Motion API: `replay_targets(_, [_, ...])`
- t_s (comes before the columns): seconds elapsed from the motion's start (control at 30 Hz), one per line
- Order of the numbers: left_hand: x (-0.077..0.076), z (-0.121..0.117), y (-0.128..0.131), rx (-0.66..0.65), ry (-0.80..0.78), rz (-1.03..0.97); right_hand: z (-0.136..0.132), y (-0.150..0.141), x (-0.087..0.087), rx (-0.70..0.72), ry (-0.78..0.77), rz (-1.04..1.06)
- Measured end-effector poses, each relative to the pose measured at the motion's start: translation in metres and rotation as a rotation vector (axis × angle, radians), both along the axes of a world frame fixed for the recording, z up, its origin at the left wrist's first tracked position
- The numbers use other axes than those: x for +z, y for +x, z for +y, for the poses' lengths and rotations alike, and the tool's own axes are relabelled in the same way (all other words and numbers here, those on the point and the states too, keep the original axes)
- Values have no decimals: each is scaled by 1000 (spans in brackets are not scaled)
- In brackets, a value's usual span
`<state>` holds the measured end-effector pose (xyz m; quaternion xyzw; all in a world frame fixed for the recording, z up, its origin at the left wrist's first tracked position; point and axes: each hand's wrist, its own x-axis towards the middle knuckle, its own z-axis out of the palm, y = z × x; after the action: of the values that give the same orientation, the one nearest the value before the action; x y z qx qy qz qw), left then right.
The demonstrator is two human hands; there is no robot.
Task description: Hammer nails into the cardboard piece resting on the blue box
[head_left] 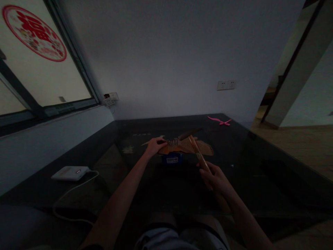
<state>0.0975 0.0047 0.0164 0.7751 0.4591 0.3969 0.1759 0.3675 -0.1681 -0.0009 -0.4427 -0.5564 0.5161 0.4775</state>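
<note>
My right hand [214, 176] grips the wooden handle of a hammer [199, 153]. Its long dark head is raised over a tan, irregularly edged piece [186, 146] on the table. Several short dark upright lines, possibly nails, show near the piece's left part; the dim light blurs them. At that left end, my left hand [155, 146] has thumb and fingers brought together beside the dark lines. What lies between its fingertips is too small to tell. A blue box or tin with a pale label [172, 159] is just in front of the tan piece, partly under its edge.
The dark glossy table [166, 187] stands against a wall. A white power bank [70, 173] with a white cable lies at the left. Pink scissors or a similar pink thing [221, 121] lies at the far right. A dark flat object [288, 180] is at the right.
</note>
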Motion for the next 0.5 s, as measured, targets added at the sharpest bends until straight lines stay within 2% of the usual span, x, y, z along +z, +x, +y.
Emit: replay_targets(0.5, [-2, 2, 0, 37, -5, -8, -3, -1, 1, -38, -20, 29])
